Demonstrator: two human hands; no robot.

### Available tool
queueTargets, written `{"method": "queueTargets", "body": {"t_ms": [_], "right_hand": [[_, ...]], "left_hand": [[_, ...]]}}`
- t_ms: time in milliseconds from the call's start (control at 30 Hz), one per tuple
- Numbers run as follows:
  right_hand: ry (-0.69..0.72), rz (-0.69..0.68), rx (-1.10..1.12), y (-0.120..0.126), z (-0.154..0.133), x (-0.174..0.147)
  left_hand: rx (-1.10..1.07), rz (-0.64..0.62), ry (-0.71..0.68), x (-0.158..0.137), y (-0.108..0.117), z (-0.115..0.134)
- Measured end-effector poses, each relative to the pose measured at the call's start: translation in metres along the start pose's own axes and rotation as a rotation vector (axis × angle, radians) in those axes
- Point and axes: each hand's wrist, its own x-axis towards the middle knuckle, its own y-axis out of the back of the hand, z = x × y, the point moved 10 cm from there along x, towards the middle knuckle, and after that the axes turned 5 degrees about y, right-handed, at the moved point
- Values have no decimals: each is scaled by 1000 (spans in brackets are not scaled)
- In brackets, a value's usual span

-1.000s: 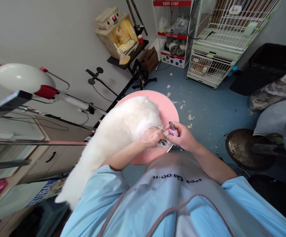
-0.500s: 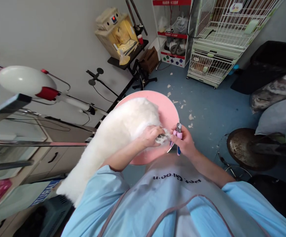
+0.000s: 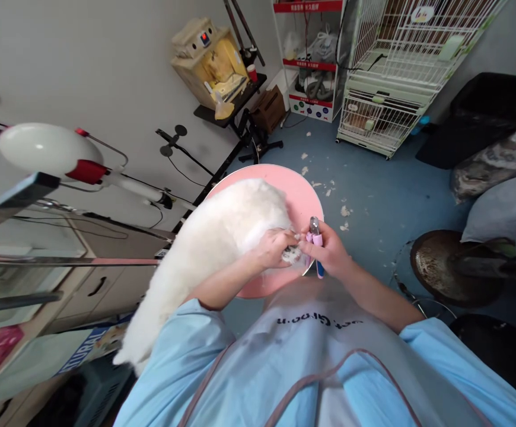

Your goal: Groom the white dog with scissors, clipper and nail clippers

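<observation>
A large white furry animal, seemingly a dog (image 3: 222, 231), lies or stands across the round pink table (image 3: 305, 193); its head is not clearly visible. My left hand (image 3: 276, 248) is closed around one of its paws (image 3: 292, 254), whose dark pads show below my fingers. Close beside it, my right hand (image 3: 331, 248) grips pink and blue nail clippers (image 3: 315, 237), their metal head pointing away from me. The right thumb and fingertips reach toward the paw and nearly meet the left fingers; whether they touch it I cannot tell.
A white and red dryer (image 3: 53, 151) on an arm juts in from the left, above a metal bar (image 3: 13, 204). Wire cages (image 3: 373, 112) and a shelf rack (image 3: 314, 65) stand at the back. Tufts of fur lie on the blue floor (image 3: 369, 196).
My right hand has shifted left with the clippers, bringing its fingertips against or very near the paw and left fingers. The left hand keeps its hold on the paw.
</observation>
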Motion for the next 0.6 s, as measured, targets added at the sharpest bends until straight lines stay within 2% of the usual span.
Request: {"method": "queueTargets", "body": {"t_ms": [100, 333, 467, 600], "right_hand": [[-65, -13, 72, -1, 12, 3], [-49, 70, 93, -5, 10, -1], [-23, 133, 25, -6, 6, 0], [3, 177, -84, -2, 3, 3]], "left_hand": [[6, 18, 17, -2, 3, -2], [-21, 75, 91, -6, 12, -9], [-39, 113, 211, -7, 18, -17], [-59, 101, 242, -3, 18, -19]]}}
